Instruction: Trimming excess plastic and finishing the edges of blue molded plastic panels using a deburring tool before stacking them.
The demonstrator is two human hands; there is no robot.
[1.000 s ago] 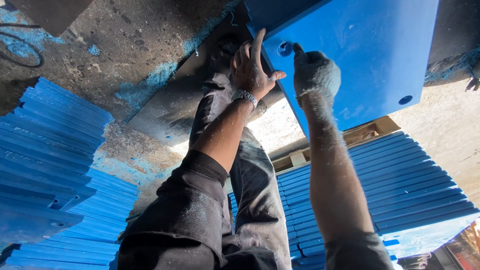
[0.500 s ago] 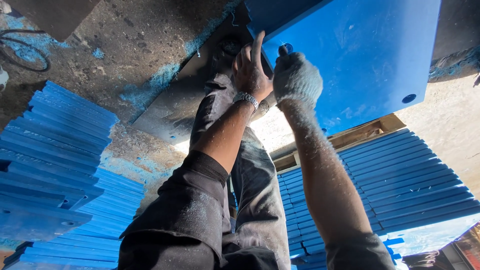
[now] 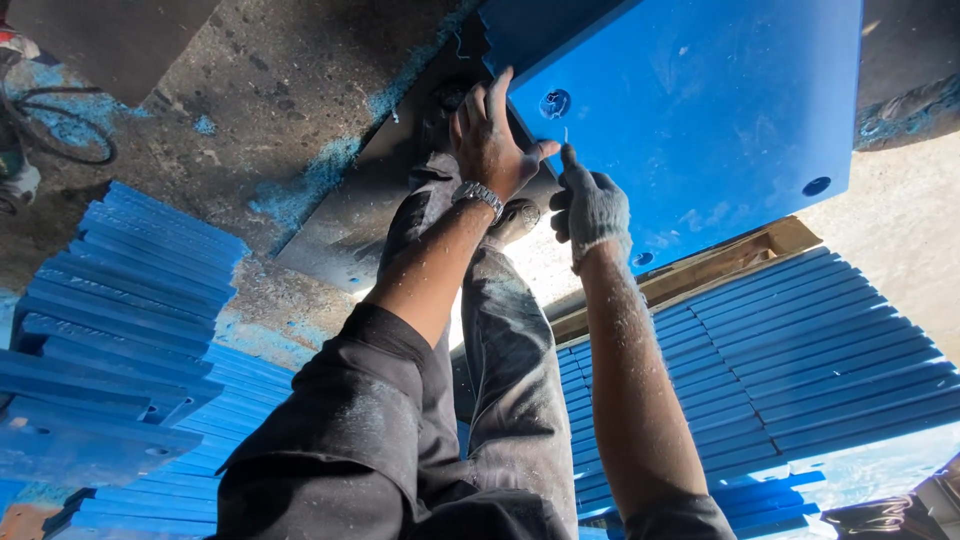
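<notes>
Two arms reach out from dark, dust-flecked sleeves above grey trousers. The bare left hand [image 3: 490, 145], a metal watch [image 3: 478, 196] at the wrist, lies spread and flat on the corner of a large blue painted plate [image 3: 720, 110]. The gloved right hand [image 3: 592, 205] pinches a thin pale wire [image 3: 565, 135] just below a corner hole [image 3: 554, 103]; other holes [image 3: 816, 186] stand bare, so the work looks early. Stacked blue slats [image 3: 800, 340] flank the concrete floor [image 3: 290, 90].
</notes>
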